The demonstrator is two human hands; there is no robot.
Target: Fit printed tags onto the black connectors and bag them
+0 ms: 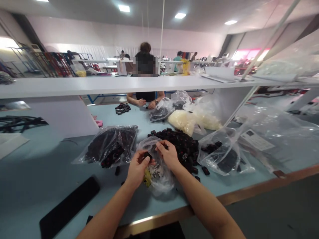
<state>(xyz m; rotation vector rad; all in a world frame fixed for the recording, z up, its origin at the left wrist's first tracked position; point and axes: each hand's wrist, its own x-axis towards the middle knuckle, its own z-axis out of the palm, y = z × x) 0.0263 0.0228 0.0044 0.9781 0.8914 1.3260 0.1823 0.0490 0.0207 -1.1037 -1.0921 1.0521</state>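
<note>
My left hand is closed, with thumb and fingers pinching a small black plastic piece. To its right, my right hand has its fingertips pressed together; whatever they hold is too small to make out. Below and between both hands lies an open clear plastic bag with small silvery parts and some yellow bits in it. Just behind my right hand spreads a heap of small black plastic pieces, some with red marks.
A clear bag of black pieces lies left, another right. A long black flat object rests at front left. A white shelf crosses above the table. Behind it, a person's hands work near bags of cream-coloured material.
</note>
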